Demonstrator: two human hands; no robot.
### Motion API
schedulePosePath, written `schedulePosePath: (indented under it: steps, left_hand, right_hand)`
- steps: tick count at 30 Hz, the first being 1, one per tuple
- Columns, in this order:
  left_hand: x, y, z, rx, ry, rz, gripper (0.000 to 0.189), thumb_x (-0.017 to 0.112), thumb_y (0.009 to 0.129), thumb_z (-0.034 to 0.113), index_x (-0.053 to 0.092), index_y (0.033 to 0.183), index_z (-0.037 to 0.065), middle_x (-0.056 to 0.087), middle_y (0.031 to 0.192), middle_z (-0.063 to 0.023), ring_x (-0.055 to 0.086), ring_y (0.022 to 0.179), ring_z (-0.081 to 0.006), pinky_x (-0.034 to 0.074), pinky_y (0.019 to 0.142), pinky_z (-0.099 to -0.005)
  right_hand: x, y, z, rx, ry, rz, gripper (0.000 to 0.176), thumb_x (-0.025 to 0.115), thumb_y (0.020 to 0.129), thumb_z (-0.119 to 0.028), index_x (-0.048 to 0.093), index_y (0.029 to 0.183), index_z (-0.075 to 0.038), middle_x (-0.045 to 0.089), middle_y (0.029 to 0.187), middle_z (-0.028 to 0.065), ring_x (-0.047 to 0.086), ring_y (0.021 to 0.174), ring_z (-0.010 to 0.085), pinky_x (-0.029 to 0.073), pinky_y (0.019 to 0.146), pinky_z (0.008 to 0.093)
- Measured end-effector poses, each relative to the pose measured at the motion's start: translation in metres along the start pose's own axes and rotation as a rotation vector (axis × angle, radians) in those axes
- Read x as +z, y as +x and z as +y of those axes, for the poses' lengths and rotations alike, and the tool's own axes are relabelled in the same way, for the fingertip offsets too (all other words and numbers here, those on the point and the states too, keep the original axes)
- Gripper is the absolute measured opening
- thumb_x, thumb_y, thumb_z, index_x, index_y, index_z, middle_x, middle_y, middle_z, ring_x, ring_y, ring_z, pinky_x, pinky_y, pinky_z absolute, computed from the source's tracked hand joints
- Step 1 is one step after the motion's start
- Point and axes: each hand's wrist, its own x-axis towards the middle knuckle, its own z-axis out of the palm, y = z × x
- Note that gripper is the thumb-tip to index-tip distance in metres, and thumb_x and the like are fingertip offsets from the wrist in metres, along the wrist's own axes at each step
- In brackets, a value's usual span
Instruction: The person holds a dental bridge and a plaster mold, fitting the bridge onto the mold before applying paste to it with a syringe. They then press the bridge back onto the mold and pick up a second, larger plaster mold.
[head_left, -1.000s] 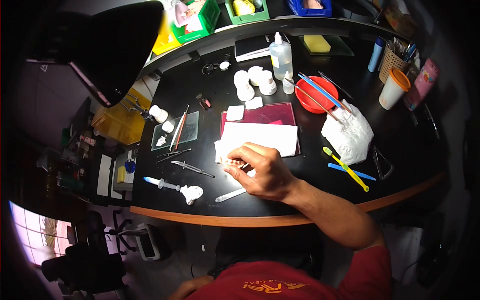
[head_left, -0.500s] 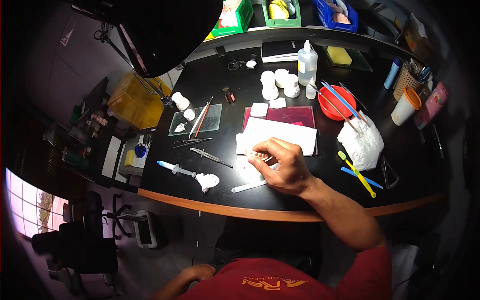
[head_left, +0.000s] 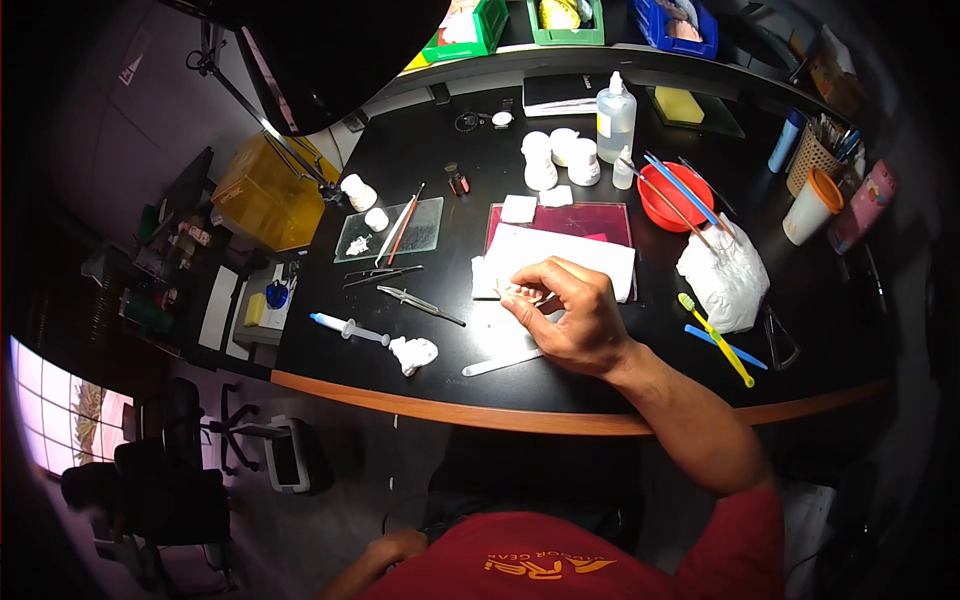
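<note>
My right hand [head_left: 580,315] is closed, thumb and fingers pinching a small dental model [head_left: 521,294] with a row of teeth; the palm hides part of it. It is held over the near edge of a folded white paper towel [head_left: 575,258]. Just below the hand, a whitish translucent stick [head_left: 495,364] lies on the black table. Down at the bottom, close to the red shirt, rests my left hand [head_left: 402,545], away from the table; its fingers are mostly hidden.
To the left lie a syringe [head_left: 348,328], crumpled tissue [head_left: 413,353], tweezers [head_left: 422,305] and a glass slab [head_left: 410,230]. White jars [head_left: 540,165], a clear bottle [head_left: 616,120] and a red bowl [head_left: 660,208] stand behind. A toothbrush [head_left: 716,340] and wadded cloth [head_left: 722,280] are right.
My right hand, still pinching the dental model, has shifted slightly up and to the right, with a small tilt. The camera view has moved a little. My left hand stays low.
</note>
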Motion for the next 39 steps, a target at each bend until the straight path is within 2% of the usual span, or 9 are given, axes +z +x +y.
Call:
schedulePosePath:
  steps: [2,5,10,12,13,17,22,27,39]
  left_hand:
    - [-0.011,0.0,-0.003,0.035,-0.014,-0.087,0.054,0.063,0.08,0.04,0.071,0.106,-0.007,0.071,0.105,-0.0264,0.071,0.1,-0.0396,0.054,0.084,-0.0456]
    - [-0.026,-0.037,0.026,-0.069,0.038,0.034,0.054,0.063,0.083,0.04,0.07,0.109,-0.007,0.071,0.105,-0.0262,0.07,0.101,-0.0405,0.054,0.086,-0.0461]
    - [-0.09,-0.098,0.05,0.205,0.032,0.248,0.052,0.057,0.095,0.047,0.069,0.112,-0.001,0.072,0.098,-0.0238,0.069,0.099,-0.0407,0.053,0.089,-0.0471]
    - [-0.131,-0.146,0.081,0.415,-0.027,0.441,0.046,0.058,0.099,0.041,0.067,0.117,0.0,0.072,0.106,-0.0223,0.069,0.102,-0.0383,0.055,0.089,-0.0421]
    - [-0.144,-0.159,0.091,0.688,-0.054,0.687,0.033,0.063,0.097,0.027,0.067,0.115,0.0,0.072,0.101,-0.02,0.071,0.097,-0.0345,0.056,0.086,-0.0394]
    - [-0.213,-0.191,0.13,1.09,0.224,1.397,0.016,0.074,0.074,-0.001,0.071,0.088,0.007,0.068,0.077,-0.0069,0.065,0.071,-0.021,0.048,0.065,-0.0332]
    - [-0.324,-0.171,0.183,1.432,0.262,1.889,0.021,0.074,0.065,-0.004,0.066,0.083,0.001,0.063,0.079,-0.0116,0.062,0.071,-0.0257,0.05,0.067,-0.0339]
    - [-0.37,-0.138,0.204,1.696,0.07,1.857,0.031,0.07,0.065,0.006,0.064,0.094,0.0,0.064,0.086,-0.0132,0.061,0.081,-0.028,0.049,0.073,-0.0368]
    - [-0.363,-0.132,0.192,1.582,0.012,1.612,0.024,0.075,0.066,0.004,0.068,0.089,0.001,0.068,0.085,-0.0104,0.062,0.078,-0.0232,0.048,0.073,-0.0328]
  right_hand:
    - [-0.001,0.001,-0.003,0.012,0.022,0.004,0.013,0.075,0.085,-0.006,0.066,0.091,0.003,0.068,0.082,0.0129,0.069,0.071,0.0197,0.055,0.064,0.0301]
    - [-0.001,0.001,-0.004,0.03,0.045,0.004,0.013,0.075,0.085,-0.005,0.066,0.092,0.003,0.067,0.082,0.0128,0.069,0.072,0.02,0.055,0.065,0.0305]
    - [0.0,0.0,0.001,-0.012,0.04,-0.008,0.013,0.075,0.085,-0.004,0.066,0.092,0.002,0.067,0.083,0.0121,0.07,0.075,0.0195,0.056,0.064,0.0295]
    - [0.001,0.0,0.001,-0.017,0.038,-0.012,0.013,0.075,0.085,-0.004,0.066,0.092,0.002,0.067,0.083,0.0118,0.071,0.075,0.0194,0.056,0.064,0.0296]
    - [0.001,0.0,0.0,-0.01,0.046,-0.013,0.013,0.075,0.085,-0.004,0.067,0.093,0.002,0.067,0.083,0.0117,0.071,0.075,0.0193,0.056,0.064,0.0295]
    - [-0.001,0.001,-0.004,0.023,0.064,-0.005,0.013,0.075,0.085,-0.004,0.067,0.094,0.002,0.068,0.084,0.0117,0.071,0.075,0.0189,0.057,0.065,0.0295]
    - [-0.004,0.002,0.003,0.065,0.035,0.032,0.014,0.075,0.086,-0.005,0.069,0.095,0.003,0.069,0.085,0.0125,0.071,0.076,0.0181,0.058,0.063,0.0289]
    - [-0.006,0.003,0.013,0.101,0.036,0.064,0.014,0.074,0.085,-0.002,0.07,0.097,0.003,0.07,0.087,0.0121,0.071,0.077,0.0175,0.058,0.063,0.0278]
    - [0.001,0.0,0.023,0.141,0.03,0.071,0.016,0.077,0.082,0.002,0.071,0.097,-0.001,0.07,0.093,0.01,0.07,0.081,0.0153,0.058,0.064,0.0251]
